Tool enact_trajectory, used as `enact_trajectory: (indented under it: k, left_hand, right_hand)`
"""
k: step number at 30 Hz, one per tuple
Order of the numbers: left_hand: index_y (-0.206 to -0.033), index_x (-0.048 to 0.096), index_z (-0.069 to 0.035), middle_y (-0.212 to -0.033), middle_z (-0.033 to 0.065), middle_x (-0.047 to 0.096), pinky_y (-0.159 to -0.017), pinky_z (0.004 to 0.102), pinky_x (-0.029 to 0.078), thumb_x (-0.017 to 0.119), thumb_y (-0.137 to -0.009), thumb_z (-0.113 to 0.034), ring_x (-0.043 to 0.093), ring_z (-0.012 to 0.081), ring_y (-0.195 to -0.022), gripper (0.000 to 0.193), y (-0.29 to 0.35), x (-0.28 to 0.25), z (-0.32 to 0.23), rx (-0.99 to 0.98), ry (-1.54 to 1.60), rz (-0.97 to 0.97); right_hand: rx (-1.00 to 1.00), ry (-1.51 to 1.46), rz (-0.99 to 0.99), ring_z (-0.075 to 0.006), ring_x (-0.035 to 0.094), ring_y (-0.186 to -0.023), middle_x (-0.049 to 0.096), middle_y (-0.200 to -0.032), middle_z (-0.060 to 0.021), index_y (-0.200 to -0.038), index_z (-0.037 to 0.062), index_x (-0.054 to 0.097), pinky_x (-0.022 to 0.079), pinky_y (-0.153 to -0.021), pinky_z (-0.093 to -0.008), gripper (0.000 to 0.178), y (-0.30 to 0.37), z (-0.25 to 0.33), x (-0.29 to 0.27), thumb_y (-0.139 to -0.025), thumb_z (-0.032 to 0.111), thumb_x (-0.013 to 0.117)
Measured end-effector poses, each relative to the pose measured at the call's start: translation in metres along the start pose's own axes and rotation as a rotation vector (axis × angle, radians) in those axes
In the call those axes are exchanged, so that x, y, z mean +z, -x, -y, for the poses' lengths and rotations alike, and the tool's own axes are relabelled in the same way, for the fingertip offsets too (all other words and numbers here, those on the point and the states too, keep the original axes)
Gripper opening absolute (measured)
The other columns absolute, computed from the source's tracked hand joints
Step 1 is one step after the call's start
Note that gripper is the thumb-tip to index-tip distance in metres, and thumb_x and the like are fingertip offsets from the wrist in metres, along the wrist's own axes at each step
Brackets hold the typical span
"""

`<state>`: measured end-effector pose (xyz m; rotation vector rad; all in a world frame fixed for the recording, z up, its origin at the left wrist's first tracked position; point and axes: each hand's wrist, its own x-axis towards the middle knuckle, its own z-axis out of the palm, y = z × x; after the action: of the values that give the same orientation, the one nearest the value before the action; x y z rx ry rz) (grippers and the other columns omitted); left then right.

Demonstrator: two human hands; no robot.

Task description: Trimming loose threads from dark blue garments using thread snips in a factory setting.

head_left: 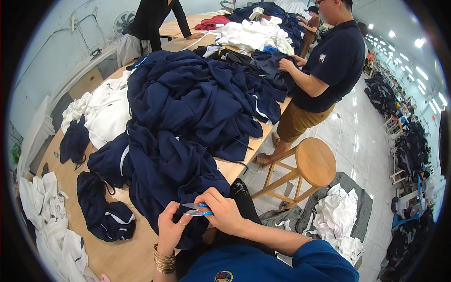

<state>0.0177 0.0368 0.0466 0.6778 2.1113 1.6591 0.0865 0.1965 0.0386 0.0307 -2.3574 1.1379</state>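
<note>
While pinching a fold of a navy garment (164, 183) at the near edge of the table (117, 256), left hand (171, 230) clenched on the cloth, gold bangles (164, 259) at the wrist. Right hand (225, 214) gripping small thread snips (196, 209) with a blue handle, blades silver. Long axis of the snips lying nearly level across the view, tips pointing toward the left hand, handle end hidden inside the right fist. Snips just above the dark fold, touching or almost touching it; cannot tell which.

Heaped over the middle of the table, a big pile of navy clothes (202, 98) with thin white trim. Beside it to the left, white garments (105, 110); more white cloth (47, 221) at the near left edge. A rolled navy piece (105, 211) lying apart on bare wood.

Standing across the table, a person in a dark polo (336, 61), hands in the pile. On the tiled floor, a round wooden stool (314, 162) and a grey sheet holding white cloth (336, 218).
</note>
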Motion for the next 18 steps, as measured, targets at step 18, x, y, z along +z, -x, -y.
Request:
enact_trajectory:
  k: [18]
  left_hand:
    - [-0.080,0.053,0.005,-0.075,0.0013,0.047,-0.064,0.0208,0.036,0.067,-0.076,-0.004,0.042,0.0090,-0.069,0.017,0.0002,0.0053,0.0019,-0.037,0.129,-0.057]
  right_hand:
    - [-0.024,-0.045,-0.088,-0.0213,0.059,-0.065,0.054,-0.087,-0.0049,-0.083,0.0050,0.057,0.047,-0.053,-0.0279,0.016,0.0005,-0.0008,-0.0006,-0.070,-0.001,0.064]
